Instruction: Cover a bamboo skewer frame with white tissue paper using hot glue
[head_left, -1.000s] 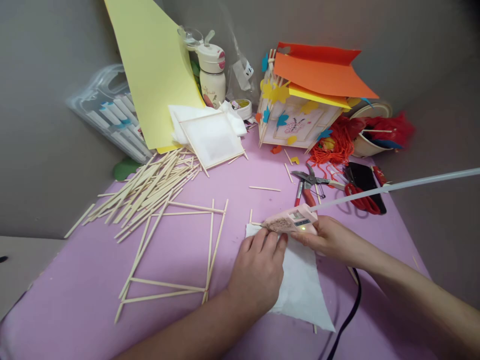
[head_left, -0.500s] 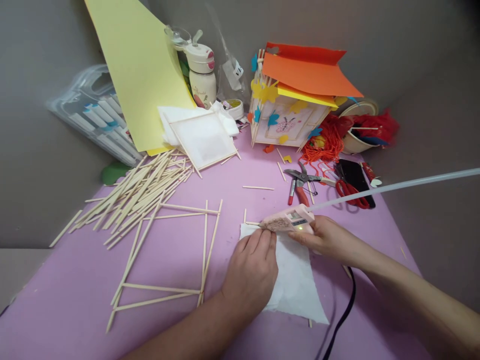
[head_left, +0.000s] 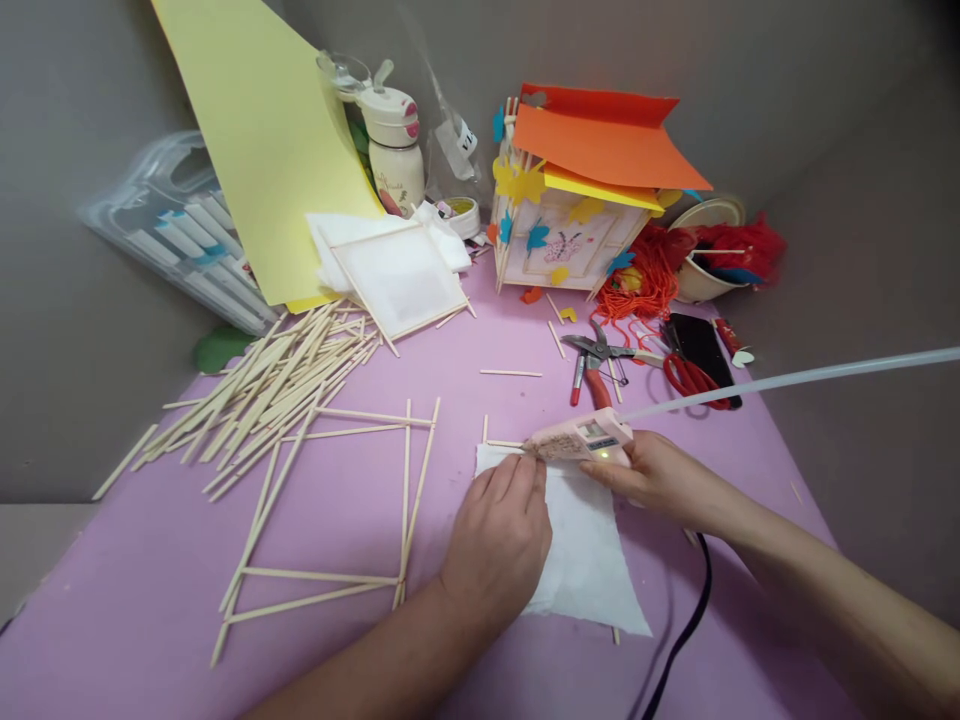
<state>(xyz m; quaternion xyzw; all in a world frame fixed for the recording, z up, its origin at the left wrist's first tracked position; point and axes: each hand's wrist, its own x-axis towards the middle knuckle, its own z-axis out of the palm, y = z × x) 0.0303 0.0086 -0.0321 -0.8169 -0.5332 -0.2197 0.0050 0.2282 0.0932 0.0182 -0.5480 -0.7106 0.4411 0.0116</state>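
Low on a lilac foam mat [head_left: 150, 620], seen from the head camera: a thin white tissue sheet [head_left: 589, 570], soft-looking and light, lying flat in front of the person, with ends of slim wooden sticks [head_left: 615, 635] poking past its top and bottom edges. Left hand [head_left: 499, 540] palm down on the sheet's upper part, fingers [head_left: 517, 490] pressing rather than gripping. Right hand [head_left: 660, 480] closed around a pink hot-glue gun [head_left: 577, 440], a long translucent glue stick [head_left: 795, 380] trailing from its back, nozzle at the tissue's upper edge, black power cord [head_left: 694, 610] running toward the bottom of the view. Hands apart, yet just beside each other above the sheet. Tissue probably quick to crease, tear or slide, so best held by flat pressure beside the edge, clear of the nozzle; sticks stiff yet light, likely to roll. Farther left, a loose pile of bare wooden sticks [head_left: 262, 395] and an open stick frame [head_left: 322, 575].
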